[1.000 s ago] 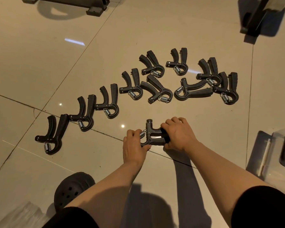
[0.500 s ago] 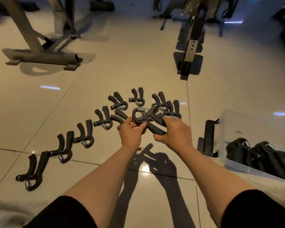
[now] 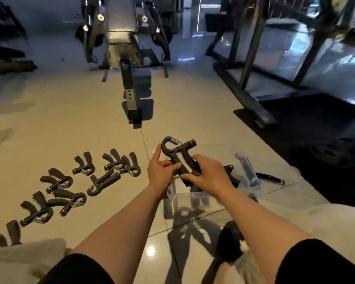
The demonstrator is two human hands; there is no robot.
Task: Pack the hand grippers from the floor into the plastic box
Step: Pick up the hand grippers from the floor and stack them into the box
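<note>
Several loose hand grippers [image 3: 103,182] leftward

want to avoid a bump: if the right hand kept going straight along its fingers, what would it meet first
The right hand points leftward, so it would likely meet the left hand first; both grip the same hand gripper. Depth is hard to judge.

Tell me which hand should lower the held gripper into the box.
Probably the right hand: it grips the black hand gripper's handles and sits over the clear plastic box. The left hand only pinches one handle, nearer the floor grippers.
</note>
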